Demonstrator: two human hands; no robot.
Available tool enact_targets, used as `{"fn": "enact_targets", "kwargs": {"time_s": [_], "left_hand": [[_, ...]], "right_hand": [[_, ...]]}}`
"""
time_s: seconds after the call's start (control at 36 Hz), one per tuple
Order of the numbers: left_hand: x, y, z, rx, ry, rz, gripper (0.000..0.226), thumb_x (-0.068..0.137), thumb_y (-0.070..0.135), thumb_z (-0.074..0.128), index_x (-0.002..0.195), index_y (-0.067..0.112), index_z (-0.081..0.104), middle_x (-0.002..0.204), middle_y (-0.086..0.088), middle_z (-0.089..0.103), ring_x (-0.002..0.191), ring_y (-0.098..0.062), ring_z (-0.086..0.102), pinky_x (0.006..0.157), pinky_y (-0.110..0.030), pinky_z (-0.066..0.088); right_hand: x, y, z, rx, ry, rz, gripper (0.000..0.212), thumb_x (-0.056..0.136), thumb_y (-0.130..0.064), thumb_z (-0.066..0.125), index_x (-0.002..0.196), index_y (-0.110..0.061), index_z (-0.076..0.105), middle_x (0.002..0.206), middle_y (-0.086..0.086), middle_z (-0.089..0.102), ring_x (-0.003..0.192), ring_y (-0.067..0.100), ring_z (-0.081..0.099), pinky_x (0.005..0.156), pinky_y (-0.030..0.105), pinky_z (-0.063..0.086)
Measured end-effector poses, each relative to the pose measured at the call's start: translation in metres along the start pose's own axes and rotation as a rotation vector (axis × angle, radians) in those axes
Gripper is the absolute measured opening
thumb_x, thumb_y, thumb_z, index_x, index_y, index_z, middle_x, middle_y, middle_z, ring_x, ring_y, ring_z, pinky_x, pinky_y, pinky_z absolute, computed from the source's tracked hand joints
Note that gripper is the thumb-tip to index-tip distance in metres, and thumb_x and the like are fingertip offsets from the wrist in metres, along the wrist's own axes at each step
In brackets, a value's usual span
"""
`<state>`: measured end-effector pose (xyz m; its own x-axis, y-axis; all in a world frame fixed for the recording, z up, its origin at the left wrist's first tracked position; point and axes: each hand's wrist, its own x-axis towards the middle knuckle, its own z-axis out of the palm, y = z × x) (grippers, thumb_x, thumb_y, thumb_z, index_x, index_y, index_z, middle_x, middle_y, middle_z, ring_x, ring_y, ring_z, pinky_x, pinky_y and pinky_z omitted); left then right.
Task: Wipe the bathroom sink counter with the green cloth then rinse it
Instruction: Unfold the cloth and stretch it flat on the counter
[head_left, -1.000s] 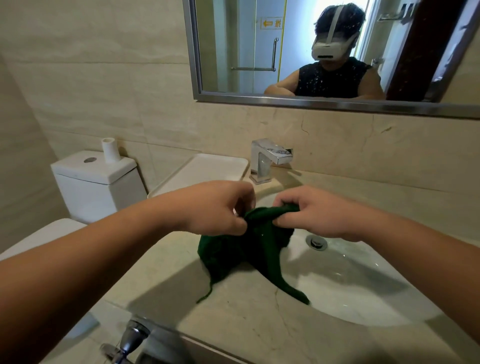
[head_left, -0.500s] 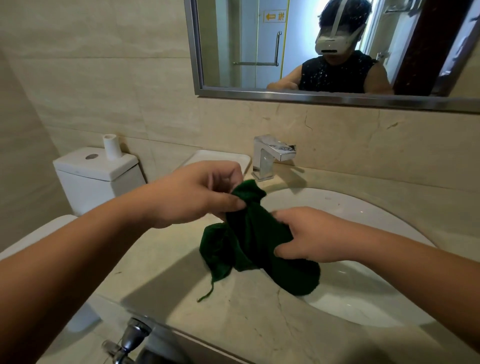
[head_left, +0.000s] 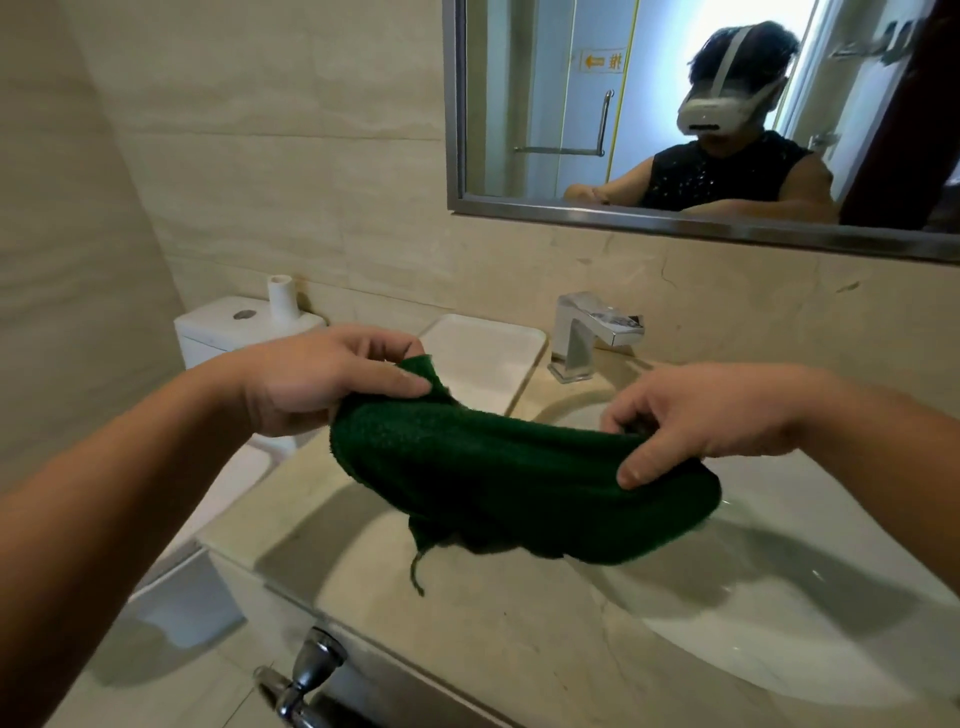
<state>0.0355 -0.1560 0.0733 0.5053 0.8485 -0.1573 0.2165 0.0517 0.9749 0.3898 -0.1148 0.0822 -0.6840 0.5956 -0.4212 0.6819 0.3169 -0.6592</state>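
In the head view, the green cloth (head_left: 519, 483) is held stretched between both hands, above the front left rim of the sink basin (head_left: 779, 639) and clear of the counter (head_left: 519, 654). Its left end is pinched between the thumb and fingers of the left hand (head_left: 322, 384). Its right end is clamped under the thumb of the right hand (head_left: 696, 415), with the fingers curled over the top.

The cloth sags in the middle and a loose thread hangs from its lower edge, so it is judged soft, light and limp. Whether it is wet cannot be told. It is best taken by its ends, or bunched under one palm for wiping.

Open counter is seen along the front edge and towards the left corner. The faucet (head_left: 587, 332) and a white tray (head_left: 483, 358) stand at the back edge and would have to be worked around. A metal handle (head_left: 311, 670) juts out below the front edge.
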Motion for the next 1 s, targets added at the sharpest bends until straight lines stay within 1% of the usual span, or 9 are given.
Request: {"fn": "enact_targets", "kwargs": {"time_s": [0.08,0.14,0.31,0.42,0.5,0.61,0.78,0.86,1.0], "left_hand": [[-0.013,-0.001,-0.011,-0.121,-0.123,-0.036,0.034,0.104,-0.004,0.046,0.088,0.005,0.074,0.083,-0.016,0.074,0.068,-0.022,0.076,0.057,-0.025,0.061],[-0.014,-0.002,-0.017,-0.092,-0.066,-0.012,0.031,0.103,-0.002,0.046,0.089,0.005,0.073,0.083,-0.015,0.073,0.07,-0.022,0.075,0.059,-0.026,0.061],[0.014,0.006,-0.059,0.03,0.684,0.299,0.014,0.102,0.021,0.066,0.088,0.02,0.065,0.08,-0.004,0.073,0.074,-0.023,0.071,0.055,-0.029,0.061],[0.008,0.033,-0.078,0.033,0.753,0.464,0.011,0.101,0.023,0.068,0.09,0.024,0.067,0.084,-0.003,0.078,0.078,-0.021,0.077,0.06,-0.034,0.063],[-0.003,0.05,-0.08,0.02,0.709,0.547,0.011,0.102,0.022,0.067,0.091,0.024,0.066,0.087,-0.002,0.076,0.078,-0.018,0.074,0.062,-0.031,0.062],[-0.029,0.051,-0.079,-0.022,0.456,0.502,0.005,0.096,0.022,0.07,0.093,0.017,0.069,0.094,-0.01,0.072,0.08,-0.021,0.07,0.068,-0.032,0.057],[-0.054,-0.003,-0.076,-0.141,-0.317,-0.123,0.015,0.102,-0.004,0.059,0.116,-0.007,0.058,0.097,-0.026,0.073,0.079,-0.028,0.078,0.069,-0.035,0.067],[-0.055,-0.041,-0.068,-0.157,-0.514,-0.294,0.023,0.103,-0.013,0.047,0.126,-0.013,0.047,0.103,-0.03,0.07,0.086,-0.029,0.079,0.077,-0.035,0.067],[-0.052,-0.08,-0.068,0.008,-0.431,-0.371,0.026,0.104,0.003,0.062,0.127,-0.007,0.057,0.11,-0.044,0.058,0.09,-0.035,0.073,0.082,-0.04,0.063]], "right_hand": [[0.001,0.001,-0.011,0.132,-0.267,-0.024,0.031,0.093,-0.004,0.07,0.124,0.001,0.067,0.117,0.026,0.072,0.108,0.036,0.071,0.093,0.045,0.058],[0.008,-0.002,-0.017,0.175,-0.253,-0.057,0.033,0.093,0.001,0.067,0.125,0.006,0.063,0.117,0.029,0.071,0.105,0.036,0.072,0.088,0.04,0.06],[0.047,-0.023,-0.041,0.189,0.585,-0.127,0.005,0.089,-0.009,0.075,0.088,-0.009,0.07,0.078,0.011,0.069,0.078,0.029,0.063,0.064,0.033,0.051],[0.046,-0.051,-0.063,0.16,1.006,-0.286,0.008,0.086,-0.017,0.08,0.087,-0.018,0.073,0.086,0.012,0.073,0.08,0.028,0.07,0.076,0.043,0.057],[0.035,-0.068,-0.069,0.135,1.1,-0.426,0.014,0.084,-0.019,0.083,0.083,-0.022,0.07,0.08,0.005,0.068,0.075,0.022,0.065,0.072,0.041,0.054],[0.015,-0.083,-0.06,0.231,0.858,-0.526,0.02,0.085,0.0,0.077,0.084,-0.016,0.065,0.074,0.005,0.066,0.065,0.016,0.065,0.059,0.027,0.054],[0.006,-0.067,-0.03,0.233,-0.036,-0.253,0.026,0.074,0.008,0.078,0.085,-0.012,0.067,0.079,0.009,0.067,0.069,0.017,0.067,0.058,0.022,0.054],[0.024,-0.048,-0.003,0.096,-0.352,-0.131,0.028,0.078,0.002,0.079,0.091,-0.019,0.068,0.091,0.013,0.065,0.085,0.024,0.063,0.071,0.031,0.052],[0.071,-0.013,0.032,0.001,-0.286,-0.033,0.025,0.08,-0.011,0.083,0.096,-0.024,0.069,0.092,0.015,0.052,0.085,0.029,0.048,0.07,0.042,0.04]]}}
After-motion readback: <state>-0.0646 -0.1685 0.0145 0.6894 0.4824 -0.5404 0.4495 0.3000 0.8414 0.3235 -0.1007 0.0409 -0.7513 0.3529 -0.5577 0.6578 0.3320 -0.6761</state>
